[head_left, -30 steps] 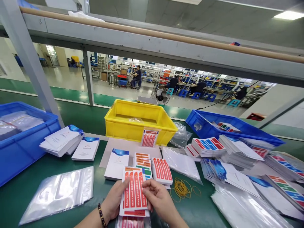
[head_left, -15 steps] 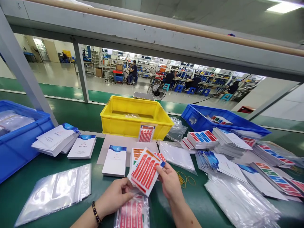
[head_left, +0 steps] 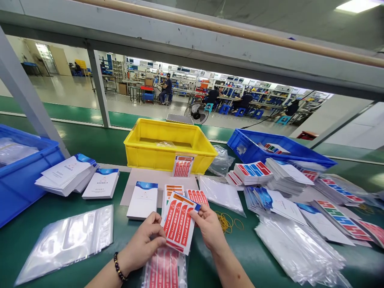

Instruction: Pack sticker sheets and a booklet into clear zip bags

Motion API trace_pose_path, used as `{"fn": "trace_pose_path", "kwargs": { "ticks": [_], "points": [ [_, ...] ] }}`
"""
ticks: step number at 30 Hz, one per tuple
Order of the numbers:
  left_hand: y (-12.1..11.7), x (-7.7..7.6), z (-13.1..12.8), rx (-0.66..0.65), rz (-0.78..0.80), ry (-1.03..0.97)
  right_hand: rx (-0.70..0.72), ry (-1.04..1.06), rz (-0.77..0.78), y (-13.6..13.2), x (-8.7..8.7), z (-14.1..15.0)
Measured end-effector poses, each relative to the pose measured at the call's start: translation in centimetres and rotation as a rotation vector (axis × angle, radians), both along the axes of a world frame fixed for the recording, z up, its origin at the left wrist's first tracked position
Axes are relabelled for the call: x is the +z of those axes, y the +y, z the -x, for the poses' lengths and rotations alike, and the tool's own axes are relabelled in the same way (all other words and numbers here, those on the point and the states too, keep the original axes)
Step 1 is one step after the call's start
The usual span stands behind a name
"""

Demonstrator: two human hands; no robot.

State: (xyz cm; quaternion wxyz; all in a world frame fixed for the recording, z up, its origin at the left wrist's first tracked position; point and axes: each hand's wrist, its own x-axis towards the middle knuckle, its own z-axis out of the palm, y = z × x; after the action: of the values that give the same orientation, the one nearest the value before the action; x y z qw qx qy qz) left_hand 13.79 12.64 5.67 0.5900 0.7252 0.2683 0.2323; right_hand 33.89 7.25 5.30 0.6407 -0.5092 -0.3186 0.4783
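My right hand [head_left: 210,226] pinches the upper right corner of red-and-white sticker sheets [head_left: 179,224] printed with level labels, an orange strip along the top. Closed fingers of my left hand [head_left: 147,240] grip the lower left edge of the same sheets, which tilt above the table. Just below them lies a clear plastic bag [head_left: 165,270] with red sticker sheets inside; the held sheets overlap its upper end. Behind my hands are a stack of white booklets [head_left: 143,202] with blue tops, orange sticker sheets [head_left: 174,192] and more red sticker sheets [head_left: 197,197].
A yellow bin [head_left: 168,154] stands behind, with a bagged sticker set [head_left: 183,166] leaning on it. Blue bins [head_left: 24,172] [head_left: 282,148] flank it. Empty zip bags [head_left: 69,240] lie left, with more clear bags [head_left: 297,244] right. Rubber bands [head_left: 226,222] lie beside my right hand.
The held sticker sheets have turned more upright and come slightly lower, their print now facing me. My left hand has shifted up along their left edge. The view has shifted slightly.
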Motion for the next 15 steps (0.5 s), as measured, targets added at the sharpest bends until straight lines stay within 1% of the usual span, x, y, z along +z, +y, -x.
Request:
{"fn": "trace_pose_path", "kwargs": {
  "ticks": [3,7,9,13,15],
  "points": [
    [-0.3,-0.3,-0.2,-0.002,0.020,-0.051,0.100,-0.003,0.016,-0.1,-0.1,0.6],
    [-0.7,-0.4,-0.5,0.055,0.075,-0.074,0.141,0.019,0.011,-0.4,0.0,1.4],
    [-0.8,-0.3,-0.6,0.070,0.103,-0.070,0.134,-0.011,0.001,-0.5,0.1,1.4],
    [-0.8,-0.1,-0.6,0.068,0.120,-0.049,0.030,-0.054,-0.037,-0.6,0.2,1.3],
    [-0.7,-0.1,-0.6,0.097,0.136,-0.055,0.063,-0.103,-0.020,-0.6,0.2,1.2]
  ]
}}
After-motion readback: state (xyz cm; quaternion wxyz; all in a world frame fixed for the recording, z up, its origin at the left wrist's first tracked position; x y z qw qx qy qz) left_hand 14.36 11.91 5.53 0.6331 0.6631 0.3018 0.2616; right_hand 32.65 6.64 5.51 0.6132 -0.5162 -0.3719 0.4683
